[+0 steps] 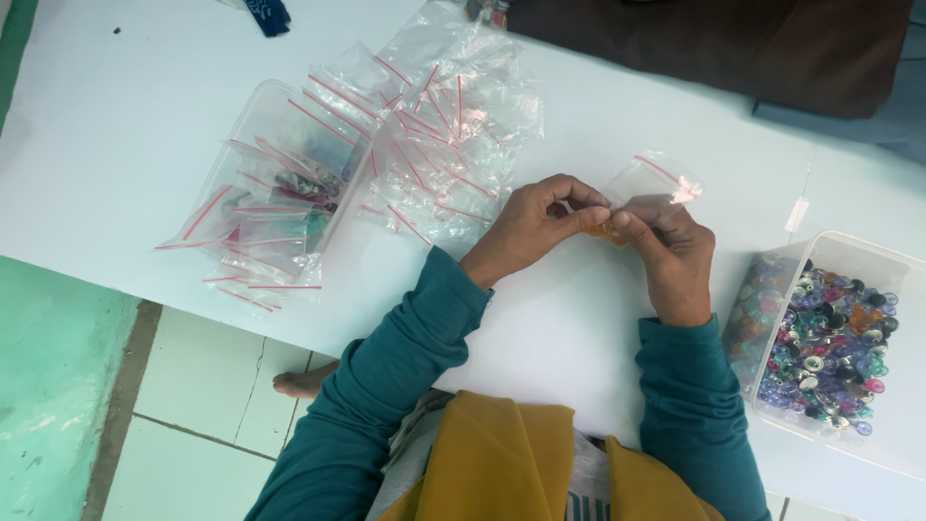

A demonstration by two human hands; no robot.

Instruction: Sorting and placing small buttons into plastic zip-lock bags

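Between the two hands, at the middle of the white table, a small clear zip bag with a red seal strip is held up off the surface. Left hand: thumb and forefinger pressed together at the bag's lower edge, the other fingers curled loosely above them; the fingertips meet those of the other hand. Right hand: thumb and forefinger likewise closed in a pinch on the bag's lower part, the rest of the bag standing up and away behind the knuckles. A small orange piece shows just where the two pinches meet; whether it lies inside the bag or outside it cannot be told. Left of the grip, near it, lies a loose heap of empty zip bags, and beyond that a clear tub holding more such bags, some with coloured contents. Right of the grip, well apart from it, stands a clear plastic container filled with round, many-coloured gem-like pieces. Both forearms wear teal sleeves.
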